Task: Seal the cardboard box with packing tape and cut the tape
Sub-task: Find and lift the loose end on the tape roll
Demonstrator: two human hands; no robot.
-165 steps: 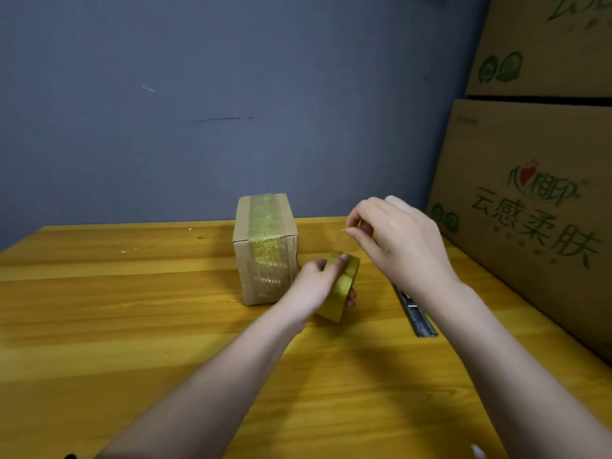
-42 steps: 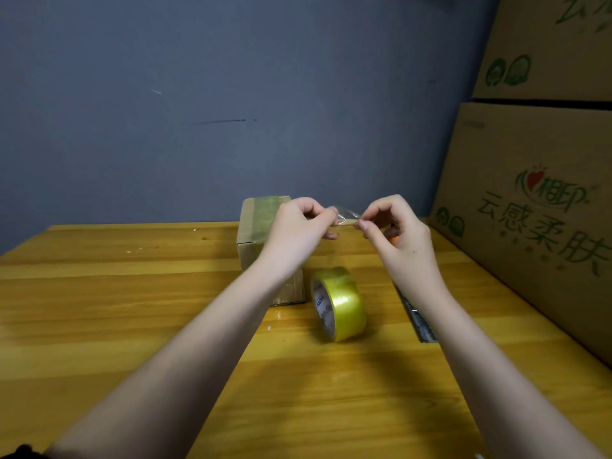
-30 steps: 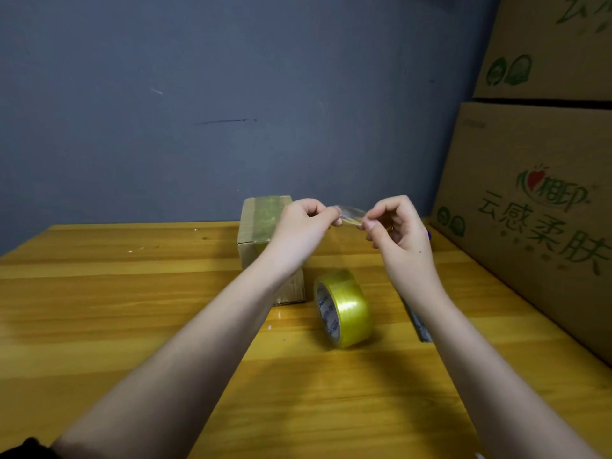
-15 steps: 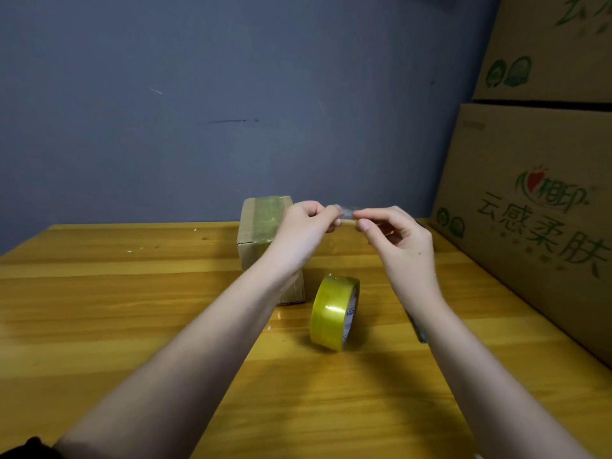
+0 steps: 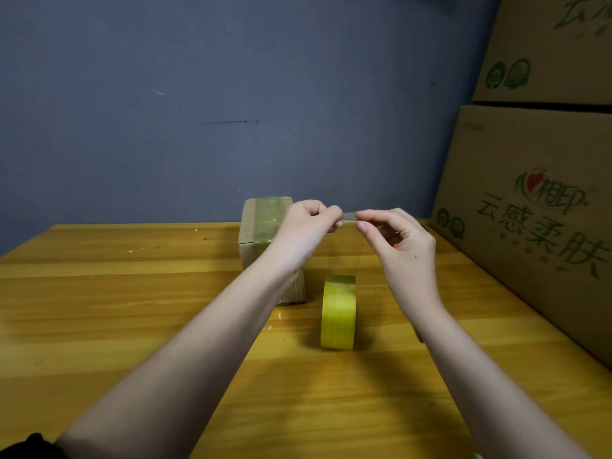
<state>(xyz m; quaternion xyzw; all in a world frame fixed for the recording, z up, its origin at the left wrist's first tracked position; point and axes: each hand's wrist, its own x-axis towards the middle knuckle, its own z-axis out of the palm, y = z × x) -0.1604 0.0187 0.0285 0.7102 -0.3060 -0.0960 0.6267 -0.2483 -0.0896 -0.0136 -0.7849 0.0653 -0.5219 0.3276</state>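
Cardboard box [image 5: 265, 226], top already taped, sits just behind left hand [image 5: 306, 226]. Both hands, right hand [image 5: 397, 240] included, pinch a short tape scrap [image 5: 348, 216] between fingertips, likely for disposal. Tape roll [image 5: 338, 312] stands below, untouched.
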